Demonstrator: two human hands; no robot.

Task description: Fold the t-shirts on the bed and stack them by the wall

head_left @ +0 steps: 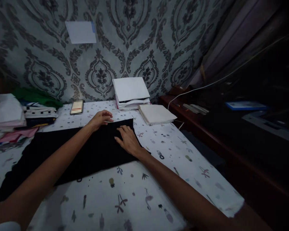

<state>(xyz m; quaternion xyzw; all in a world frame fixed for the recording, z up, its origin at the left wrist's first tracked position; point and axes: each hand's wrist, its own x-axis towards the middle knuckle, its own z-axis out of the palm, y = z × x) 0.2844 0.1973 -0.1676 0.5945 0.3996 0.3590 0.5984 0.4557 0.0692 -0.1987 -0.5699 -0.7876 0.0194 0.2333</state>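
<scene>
A long black cloth (93, 154) lies spread across the white printed sheet, its narrow end toward the right. My left hand (100, 120) is at the cloth's far edge, fingers loosely bent and apart, with nothing visible in them. Whether its fingertips touch the fabric I cannot tell. Flat near the right end of the cloth rests my right hand (128, 138), fingers stretched and thumb out to the side. My left forearm covers part of the black fabric.
Folded clothes (42, 110) and white fabric (7, 112) are piled at the left. A phone-like object (76, 107) lies near the wall. Beyond my hands sit a white stack (131, 89) and a cream folded cloth (157, 114). A dark red wooden edge (207, 138) borders the right side.
</scene>
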